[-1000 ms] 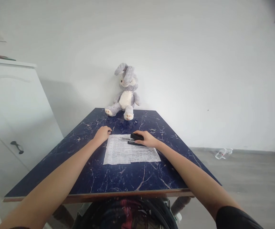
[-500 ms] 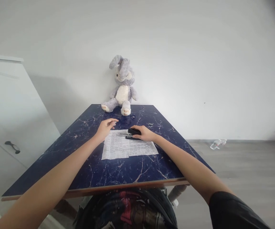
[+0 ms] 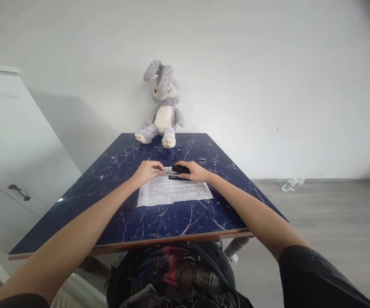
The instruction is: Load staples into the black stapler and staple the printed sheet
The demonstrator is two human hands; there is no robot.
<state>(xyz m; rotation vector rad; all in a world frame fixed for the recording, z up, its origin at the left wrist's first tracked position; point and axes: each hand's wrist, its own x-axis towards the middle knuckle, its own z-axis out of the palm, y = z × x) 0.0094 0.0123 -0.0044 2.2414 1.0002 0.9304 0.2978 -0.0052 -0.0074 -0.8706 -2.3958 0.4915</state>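
Note:
My right hand (image 3: 195,172) is wrapped round a black stapler (image 3: 179,170) over the upper part of the paper. The stapler's top is raised, and a bare metal strip shows at its left end. My left hand (image 3: 147,172) is right at that metal end, with thumb and fingertips pinched together. Whatever lies between these fingertips is too small to make out. Beneath both hands lie printed paper sheets (image 3: 159,193), side by side or overlapping, with small dense text.
A grey plush rabbit (image 3: 164,117) sits at the far edge of the blue marbled table (image 3: 133,229), against the wall. A small dark piece (image 3: 203,159) lies beyond my right hand. To the left stands a white cabinet (image 3: 8,128). Some clear plastic (image 3: 292,184) is on the floor.
My left hand has moved right, up to the stapler's metal end, and its fingers have come together there. My right hand still holds the stapler. The view has tilted down slightly.

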